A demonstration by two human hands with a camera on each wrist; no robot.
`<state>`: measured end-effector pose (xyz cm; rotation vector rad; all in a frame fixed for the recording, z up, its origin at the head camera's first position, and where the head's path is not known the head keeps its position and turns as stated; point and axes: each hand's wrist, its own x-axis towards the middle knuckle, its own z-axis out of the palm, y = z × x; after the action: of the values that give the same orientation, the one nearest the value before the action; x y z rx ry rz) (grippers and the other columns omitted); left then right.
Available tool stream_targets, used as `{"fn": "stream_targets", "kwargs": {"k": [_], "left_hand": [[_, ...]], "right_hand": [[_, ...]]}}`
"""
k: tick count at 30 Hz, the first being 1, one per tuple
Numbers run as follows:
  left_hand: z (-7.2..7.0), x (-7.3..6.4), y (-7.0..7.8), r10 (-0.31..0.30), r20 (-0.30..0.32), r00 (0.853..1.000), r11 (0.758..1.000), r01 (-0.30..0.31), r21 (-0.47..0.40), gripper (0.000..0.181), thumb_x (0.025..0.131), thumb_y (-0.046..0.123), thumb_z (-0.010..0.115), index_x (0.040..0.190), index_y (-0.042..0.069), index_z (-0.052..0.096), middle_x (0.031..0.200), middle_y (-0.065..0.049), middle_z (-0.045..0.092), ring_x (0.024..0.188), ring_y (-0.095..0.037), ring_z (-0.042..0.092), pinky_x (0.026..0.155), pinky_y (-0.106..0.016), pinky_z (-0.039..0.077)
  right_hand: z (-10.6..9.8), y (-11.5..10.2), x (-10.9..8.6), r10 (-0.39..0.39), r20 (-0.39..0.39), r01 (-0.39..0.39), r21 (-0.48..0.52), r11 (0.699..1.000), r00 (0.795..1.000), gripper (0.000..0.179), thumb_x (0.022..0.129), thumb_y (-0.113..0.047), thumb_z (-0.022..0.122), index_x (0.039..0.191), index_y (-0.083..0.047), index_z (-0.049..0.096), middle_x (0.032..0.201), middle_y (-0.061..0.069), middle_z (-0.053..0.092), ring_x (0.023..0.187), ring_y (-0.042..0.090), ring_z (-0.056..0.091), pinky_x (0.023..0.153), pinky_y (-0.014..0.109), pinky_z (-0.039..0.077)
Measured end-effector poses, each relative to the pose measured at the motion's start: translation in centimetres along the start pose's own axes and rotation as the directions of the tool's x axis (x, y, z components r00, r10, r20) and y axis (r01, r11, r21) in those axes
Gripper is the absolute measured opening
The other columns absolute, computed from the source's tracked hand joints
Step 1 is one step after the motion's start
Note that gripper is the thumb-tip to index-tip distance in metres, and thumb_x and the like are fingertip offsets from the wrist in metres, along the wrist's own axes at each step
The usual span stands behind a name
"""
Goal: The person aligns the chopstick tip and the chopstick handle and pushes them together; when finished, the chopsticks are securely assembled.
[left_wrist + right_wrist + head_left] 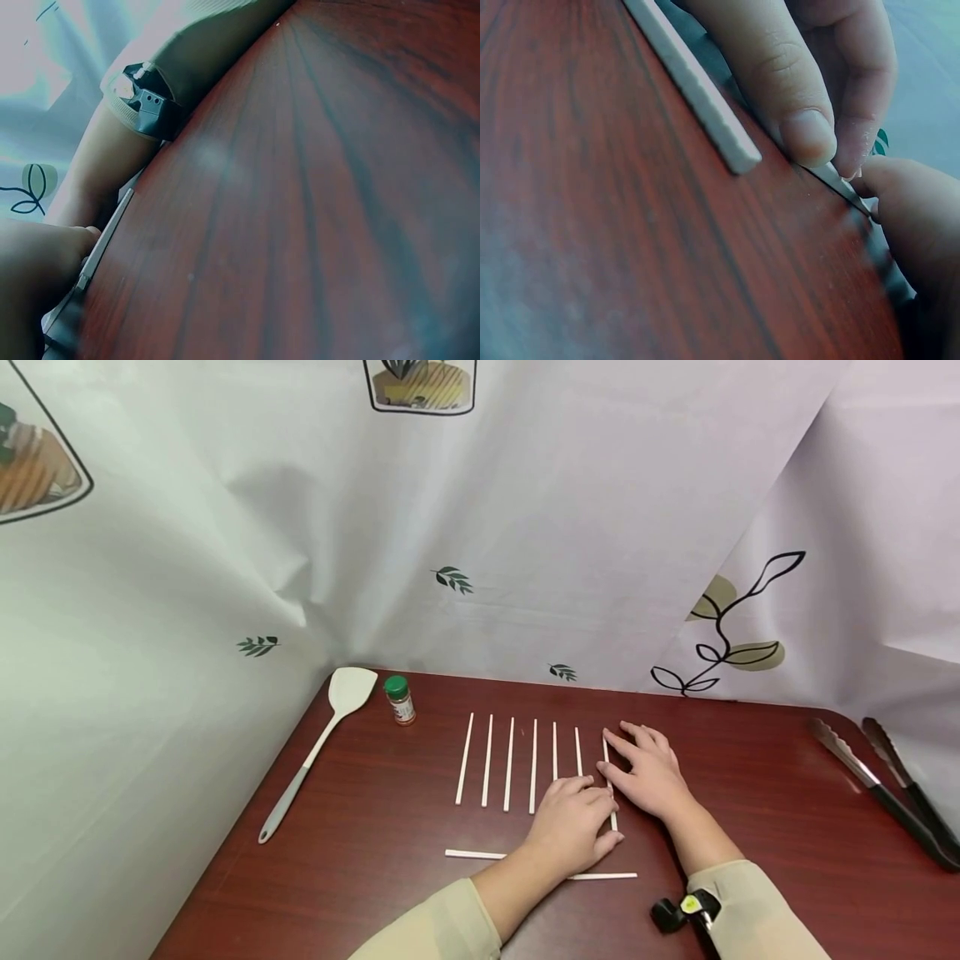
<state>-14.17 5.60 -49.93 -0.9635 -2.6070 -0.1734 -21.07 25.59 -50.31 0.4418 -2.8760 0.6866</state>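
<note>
Several white chopsticks [510, 764] stand side by side in a row, pointing away from me. At the row's right end, my left hand [573, 822] pinches the near part of the last chopstick [614, 821] between thumb and fingers. My right hand [651, 772] holds that chopstick farther up, index fingertip at its far end and thumb beside it. The right wrist view shows the left thumb [808, 135] against the chopstick, close to the right hand [919, 225]. Crosswise below the row lie chopstick parts [474, 854], partly hidden by my left forearm.
A white spatula with a grey handle [322, 743] lies at the left, with a green-capped spice jar [401, 702] near it. Black-handled metal tongs [892, 793] lie at the far right. A patterned white cloth [525, 527] hangs behind the dark red table [360, 885].
</note>
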Motion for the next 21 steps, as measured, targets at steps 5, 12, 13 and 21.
{"fn": "stream_targets", "kwargs": {"k": [5, 12, 13, 21], "left_hand": [[0.2, -0.1, 0.0, 0.019, -0.04, 0.999, 1.0, -0.019, -0.001, 0.035, 0.092, 0.055, 0.076, 0.118, 0.032, 0.076, 0.131, 0.015, 0.071, 0.132, -0.014, 0.061, 0.112, -0.035, 0.043], [0.4, -0.4, -0.1, 0.06, -0.17, 0.984, 0.998, -0.062, -0.006, 0.025, 0.094, 0.047, 0.074, 0.111, 0.03, 0.079, 0.123, 0.014, 0.073, 0.123, -0.012, 0.064, 0.109, -0.034, 0.046], [0.3, -0.5, -0.1, 0.062, -0.186, 0.981, 0.998, -0.065, -0.011, 0.023, 0.095, 0.045, 0.074, 0.11, 0.029, 0.079, 0.122, 0.014, 0.073, 0.121, -0.012, 0.064, 0.108, -0.033, 0.046], [-0.5, -1.3, -0.6, 0.093, -0.221, 0.971, 0.99, -0.115, -0.087, 0.017, 0.094, 0.039, 0.075, 0.107, 0.028, 0.078, 0.112, 0.016, 0.073, 0.115, -0.009, 0.064, 0.103, -0.033, 0.048]], "right_hand": [[-0.2, 0.1, -0.1, -0.002, 0.007, 0.002, 0.002, 1.0, 1.0, 0.062, 0.101, -0.041, 0.07, 0.153, -0.01, 0.059, 0.161, 0.025, 0.041, 0.147, 0.053, 0.029, 0.114, 0.074, 0.024], [0.2, 0.1, -0.5, -0.014, -0.084, 0.019, 0.056, 0.998, 0.996, 0.058, 0.101, -0.037, 0.071, 0.149, -0.006, 0.062, 0.151, 0.024, 0.052, 0.141, 0.051, 0.037, 0.112, 0.07, 0.028], [0.2, 0.0, -0.5, -0.02, -0.109, 0.029, 0.075, 0.997, 0.994, 0.057, 0.1, -0.035, 0.073, 0.147, -0.005, 0.063, 0.148, 0.024, 0.055, 0.139, 0.05, 0.038, 0.111, 0.069, 0.03], [0.6, -0.4, -0.9, -0.055, -0.242, 0.1, 0.179, 0.979, 0.969, 0.036, 0.095, -0.02, 0.078, 0.126, -0.001, 0.075, 0.13, 0.024, 0.065, 0.128, 0.049, 0.046, 0.106, 0.062, 0.034]]}}
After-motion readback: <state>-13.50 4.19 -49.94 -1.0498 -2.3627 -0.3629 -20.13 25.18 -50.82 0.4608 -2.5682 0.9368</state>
